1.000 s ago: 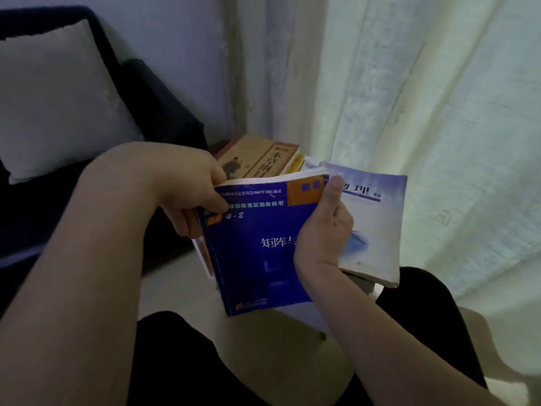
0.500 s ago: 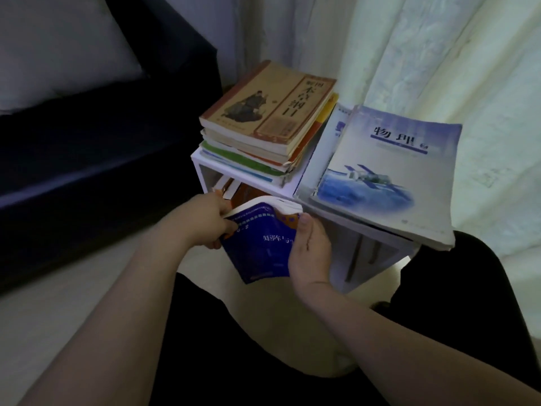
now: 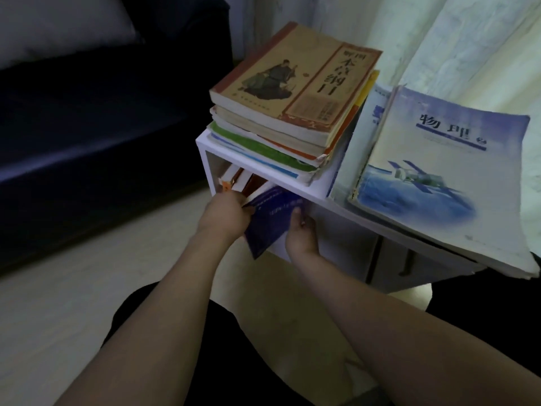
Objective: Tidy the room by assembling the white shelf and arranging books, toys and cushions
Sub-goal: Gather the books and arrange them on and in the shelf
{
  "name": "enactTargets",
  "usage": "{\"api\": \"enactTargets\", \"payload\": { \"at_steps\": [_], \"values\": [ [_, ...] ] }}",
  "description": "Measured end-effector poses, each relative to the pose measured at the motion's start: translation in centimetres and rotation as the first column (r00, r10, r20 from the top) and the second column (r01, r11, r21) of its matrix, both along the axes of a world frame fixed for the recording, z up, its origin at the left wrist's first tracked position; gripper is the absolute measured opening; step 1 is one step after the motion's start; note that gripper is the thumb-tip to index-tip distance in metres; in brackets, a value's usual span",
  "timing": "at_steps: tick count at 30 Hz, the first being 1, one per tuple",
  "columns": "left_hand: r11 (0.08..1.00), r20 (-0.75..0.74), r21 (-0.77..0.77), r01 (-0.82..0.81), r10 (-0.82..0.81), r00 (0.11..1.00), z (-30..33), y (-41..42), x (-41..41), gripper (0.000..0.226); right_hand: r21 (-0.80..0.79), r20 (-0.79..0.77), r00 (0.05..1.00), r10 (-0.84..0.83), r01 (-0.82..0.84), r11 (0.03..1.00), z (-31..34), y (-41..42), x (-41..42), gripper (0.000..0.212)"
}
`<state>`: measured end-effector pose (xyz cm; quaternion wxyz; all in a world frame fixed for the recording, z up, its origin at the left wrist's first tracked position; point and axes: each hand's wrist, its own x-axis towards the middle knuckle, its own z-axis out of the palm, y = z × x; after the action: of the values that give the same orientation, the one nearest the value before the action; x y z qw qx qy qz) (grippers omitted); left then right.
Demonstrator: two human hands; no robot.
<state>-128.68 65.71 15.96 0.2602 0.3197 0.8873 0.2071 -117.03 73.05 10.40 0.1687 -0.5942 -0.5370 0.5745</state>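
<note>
A dark blue book (image 3: pixel 270 221) stands tilted in the mouth of the white shelf's (image 3: pixel 345 212) left lower compartment. My left hand (image 3: pixel 227 213) grips its left edge and my right hand (image 3: pixel 301 232) holds its right edge, thumb on the cover. Behind it a few upright books (image 3: pixel 237 178) lean inside the compartment. On top of the shelf lies a stack of books with a tan-covered one (image 3: pixel 295 80) uppermost. Beside it, a pale blue textbook (image 3: pixel 445 177) overhangs the shelf's right end.
A dark sofa (image 3: pixel 87 136) with a pale cushion (image 3: pixel 58 22) stands at the left. Pale curtains (image 3: pixel 456 51) hang behind the shelf. Light floor (image 3: pixel 73 288) stretches in front, and my dark-trousered knees flank my forearms at the bottom.
Both hands have carried the blue book down from in front of me and pushed it farther into the shelf's lower compartment. The view has tipped down toward the shelf.
</note>
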Motion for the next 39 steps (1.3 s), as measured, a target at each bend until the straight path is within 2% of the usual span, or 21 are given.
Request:
{"api": "enactTargets", "payload": {
  "at_steps": [4, 7, 11, 15, 19, 21, 23, 26, 31, 34, 39],
  "values": [
    [0.992, -0.067, 0.092, -0.084, 0.09, 0.994, -1.3, 1.6, -1.0, 0.02, -0.164, 0.009, 0.998, 0.054, -0.052, 0.985, -0.4, 1.4, -3.1, 0.055],
    [0.996, -0.08, 0.036, -0.077, 0.079, 0.994, -2.4, 1.8, -1.4, 0.018, -0.312, -0.065, 0.998, 0.024, -0.043, 0.949, -0.5, 2.4, -4.7, 0.044],
    [0.999, -0.117, -0.022, -0.039, 0.036, 0.992, -3.8, 1.9, -1.5, 0.021, -0.414, -0.1, 0.99, 0.094, -0.128, 0.901, -0.6, 2.6, -5.8, 0.052],
    [0.998, -0.132, -0.018, -0.055, 0.052, 0.99, -3.9, 2.0, -2.0, 0.023, -0.404, -0.234, 0.972, -0.012, -0.086, 0.911, -0.3, 4.0, -7.2, 0.048],
    [0.985, 0.048, 0.038, -0.171, 0.169, 0.984, -3.2, 2.0, -1.9, 0.02, -0.442, -0.276, 0.958, 0.076, -0.197, 0.875, 0.6, 3.5, -9.2, 0.052],
    [0.976, 0.099, 0.07, -0.204, 0.197, 0.975, -2.9, 1.9, -1.8, 0.02, -0.468, -0.309, 0.949, 0.06, -0.206, 0.859, 0.6, 3.4, -9.9, 0.054],
    [0.976, 0.094, 0.094, -0.196, 0.187, 0.978, -2.8, 1.8, -1.7, 0.02, -0.464, -0.296, 0.953, 0.072, -0.209, 0.861, 0.6, 3.5, -10.2, 0.054],
    [0.976, 0.054, 0.115, -0.185, 0.179, 0.982, -3.2, 1.8, -1.6, 0.018, -0.336, -0.216, 0.965, 0.15, -0.218, 0.916, 0.2, 3.8, -10.1, 0.051],
    [0.945, 0.135, 0.12, -0.303, 0.287, 0.948, -4.0, 1.9, -2.0, 0.021, -0.395, -0.249, 0.962, 0.116, -0.21, 0.895, -0.5, 4.6, -10.2, 0.057],
    [0.934, 0.177, 0.122, -0.336, 0.312, 0.933, -4.3, 1.8, -2.3, 0.023, -0.286, -0.168, 0.968, 0.188, -0.23, 0.93, -0.8, 4.7, -10.3, 0.051],
    [0.934, 0.185, 0.129, -0.334, 0.309, 0.933, -4.6, 1.8, -2.5, 0.025, -0.283, -0.173, 0.977, 0.123, -0.169, 0.944, -1.5, 4.5, -10.4, 0.06]
  ]
}}
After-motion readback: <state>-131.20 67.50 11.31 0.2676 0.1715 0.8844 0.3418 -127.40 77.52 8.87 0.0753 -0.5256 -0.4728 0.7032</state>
